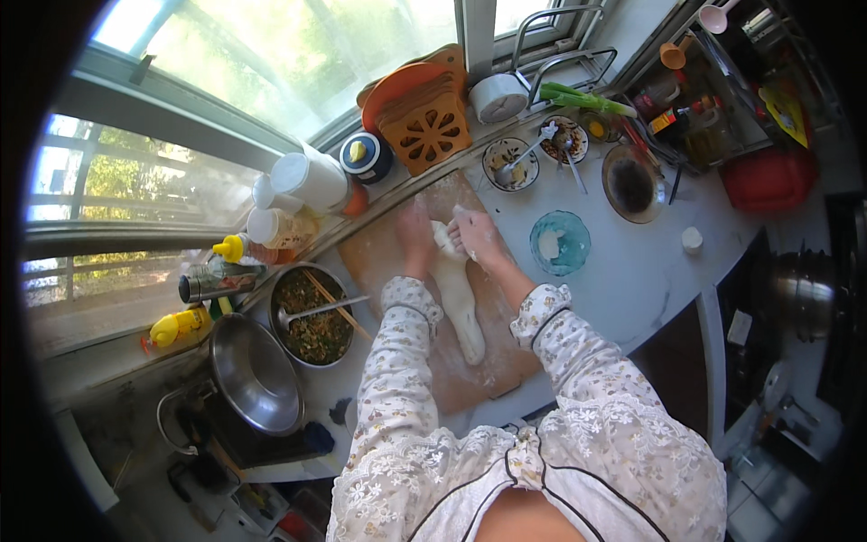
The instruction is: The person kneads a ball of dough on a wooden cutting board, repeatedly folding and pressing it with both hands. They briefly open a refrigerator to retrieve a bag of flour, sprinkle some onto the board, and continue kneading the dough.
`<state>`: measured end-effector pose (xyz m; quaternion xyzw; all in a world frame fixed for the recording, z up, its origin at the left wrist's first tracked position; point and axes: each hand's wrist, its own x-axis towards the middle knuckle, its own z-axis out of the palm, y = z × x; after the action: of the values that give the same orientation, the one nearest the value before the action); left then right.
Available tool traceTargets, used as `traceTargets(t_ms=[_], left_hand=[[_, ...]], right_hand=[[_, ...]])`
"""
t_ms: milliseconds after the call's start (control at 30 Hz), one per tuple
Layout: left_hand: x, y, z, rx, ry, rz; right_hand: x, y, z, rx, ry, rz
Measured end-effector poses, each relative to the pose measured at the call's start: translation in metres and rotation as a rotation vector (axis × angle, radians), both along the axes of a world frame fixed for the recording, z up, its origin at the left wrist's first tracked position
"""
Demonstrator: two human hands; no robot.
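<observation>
A long roll of pale dough (457,298) lies on a floured wooden board (447,389), its near end tapering toward me. At the roll's far end, my left hand (416,234) rests against its left side, blurred, so its fingers are hard to make out. My right hand (476,235), dusted with flour, has its fingers curled on the dough's far right side. Whether the fingers pinch through the dough is hidden. To the right of the board stands a teal glass bowl (560,242) with some white flour in it.
Left of the board is a steel bowl of chopped filling (315,339) with a ladle and chopsticks, beside an empty steel basin (257,372). Jars and bottles line the windowsill. Two small patterned bowls with spoons (511,164) (564,139) stand beyond the board.
</observation>
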<state>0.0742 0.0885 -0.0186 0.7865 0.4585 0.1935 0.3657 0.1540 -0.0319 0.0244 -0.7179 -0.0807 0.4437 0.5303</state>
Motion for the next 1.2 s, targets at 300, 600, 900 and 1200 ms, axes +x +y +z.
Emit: traceTargets(t_ms=[300,600,900,1200], left_hand=[[-0.042,-0.044,-0.009,-0.522,-0.359,0.232],[-0.01,0.009,-0.006,0.24,0.111,0.209],[-0.006,0.023,-0.009,0.158,-0.127,0.309],[-0.028,-0.006,0.009,-0.674,-1.014,0.527]], right_hand=[[-0.078,0.007,-0.022,-0.159,-1.106,-0.082],[-0.038,0.081,-0.054,-0.389,-1.383,0.026],[-0.014,0.123,-0.039,-0.286,-1.229,-0.057],[-0.007,0.05,-0.023,0.444,-0.249,0.047]])
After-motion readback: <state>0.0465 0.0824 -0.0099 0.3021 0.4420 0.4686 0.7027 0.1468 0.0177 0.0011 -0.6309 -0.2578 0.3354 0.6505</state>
